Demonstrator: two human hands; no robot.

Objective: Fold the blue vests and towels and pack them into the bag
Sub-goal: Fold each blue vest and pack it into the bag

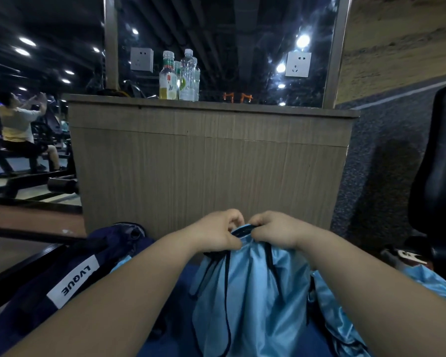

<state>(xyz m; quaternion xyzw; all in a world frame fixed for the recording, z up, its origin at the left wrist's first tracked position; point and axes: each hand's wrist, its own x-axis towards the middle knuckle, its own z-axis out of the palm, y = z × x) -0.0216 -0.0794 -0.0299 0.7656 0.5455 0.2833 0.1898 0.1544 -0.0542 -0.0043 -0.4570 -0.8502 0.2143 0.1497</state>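
Counter [209, 161]: a wood-grain block with a flat top, straight ahead; every place below is told from it.
Blue bag [250, 300]: a light blue drawstring bag, stands upright in front of the counter's lower edge, its dark-rimmed mouth raised toward the counter face.
Cords [225, 292]: thin black drawstrings hang down the front of the bag from its mouth.
Left hand [218, 231]: fingers curled, it pinches the left side of the bag's rim, just before the counter's base.
Right hand [276, 229]: fingers curled, it grips the right side of the same rim; the 2 hands nearly meet over the opening.
Blue cloth [428, 279]: shiny light blue fabric lies crumpled beyond the counter's right corner, on the near side; I cannot tell whether it is a vest or a towel.
Navy bag [70, 276]: a dark bag with a white "LVQUE" label slumps before the counter's left corner.
Bottles [179, 76]: a cluster of clear plastic bottles stands on the counter top, left of its middle.
Sockets [298, 64]: 2 white wall sockets sit on the mirrored panel above the counter.
Person [18, 124]: in a yellow top, seated on a gym machine far left of the counter, arms raised.
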